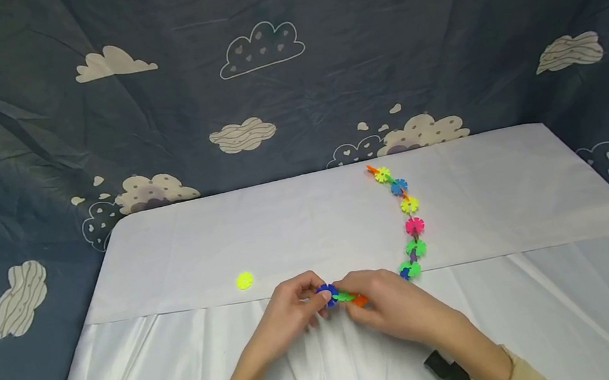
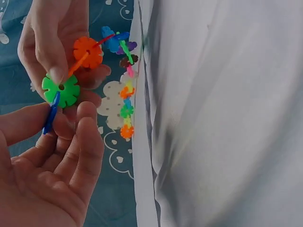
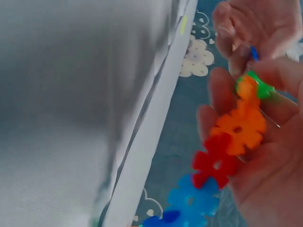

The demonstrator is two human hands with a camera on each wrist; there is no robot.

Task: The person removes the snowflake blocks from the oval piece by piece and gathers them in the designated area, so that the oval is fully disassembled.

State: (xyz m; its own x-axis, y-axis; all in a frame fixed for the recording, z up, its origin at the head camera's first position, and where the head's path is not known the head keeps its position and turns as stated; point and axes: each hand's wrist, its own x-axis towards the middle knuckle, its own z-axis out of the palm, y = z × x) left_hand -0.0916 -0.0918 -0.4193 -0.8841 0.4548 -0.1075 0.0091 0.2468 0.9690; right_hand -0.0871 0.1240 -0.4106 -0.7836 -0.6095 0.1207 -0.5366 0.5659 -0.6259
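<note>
My left grip [image 1: 291, 310] is narrow, thumb and finger pinching one blue disc [image 2: 51, 116] by its side. The disc stands just in front of my right grip [image 1: 392, 307], its edge against one green disc [image 2: 70, 93]; how deep it sits in the slot I cannot tell. My right grip holds that green disc by thumb and fingers, also narrow, with two orange discs [image 3: 251, 130] behind it, one linked to the other, lying along my palm and fingers. From there the chain [image 1: 414, 225] goes on past my palm: one red disc [image 3: 210, 158], one light blue disc [image 3: 201, 198], then one dark blue disc [image 3: 163, 219] at the bottom of the right wrist view. Farther on it lies on the white table [image 1: 175, 258], beyond my right grip, curving away toward the back edge. In that stretch I count two yellow faces and one pink one from above; the other links overlap too much for a sure count. One loose yellow disc [image 1: 244, 281] lies flat on the table, beyond my left grip and to its left, well apart from the chain.
</note>
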